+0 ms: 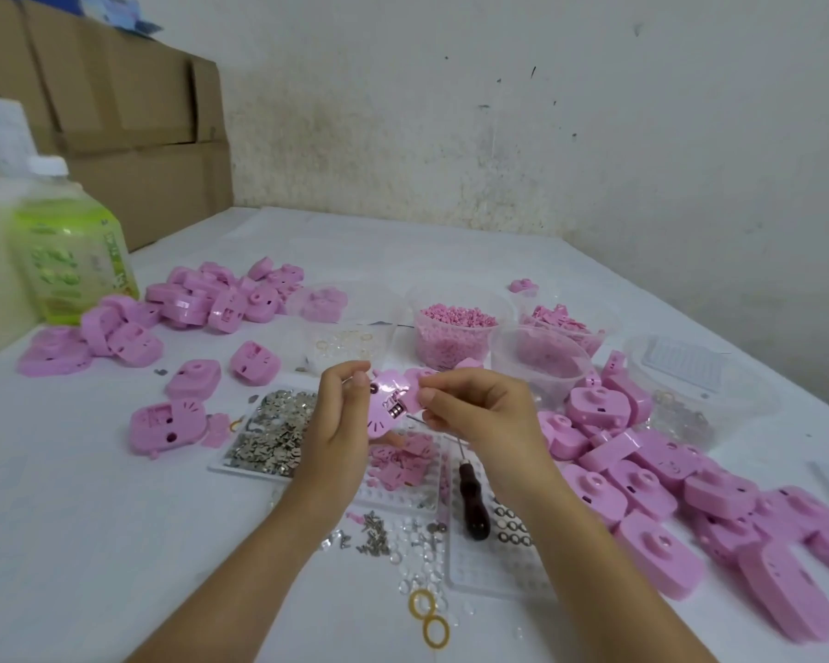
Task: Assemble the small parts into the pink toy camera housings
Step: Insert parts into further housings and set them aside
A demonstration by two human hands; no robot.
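Above the middle of the table [116, 495], toward the near edge, both hands hold one pink housing [392, 408] up in the air with its open inner side facing the camera. The left hand [338, 416] curls round the housing's left edge, thumb up near the top. The right hand [479, 413] pinches the right edge between thumb and bent fingers; whether it also holds a small part there, I cannot tell.

Under the hands lies a tray of small metal pieces [271, 433], and just right of it a tool with a dark handle [473, 507] rests on a clear plastic tray. Loose screws [374, 535] and two yellow rings [429, 619] lie nearer the near edge. A big heap of housings [666, 490] runs along the right edge, and another heap [211, 299] sits toward the far left corner beside a green bottle [73, 260]. A tub of pink pellets [453, 334] stands beyond the hands.
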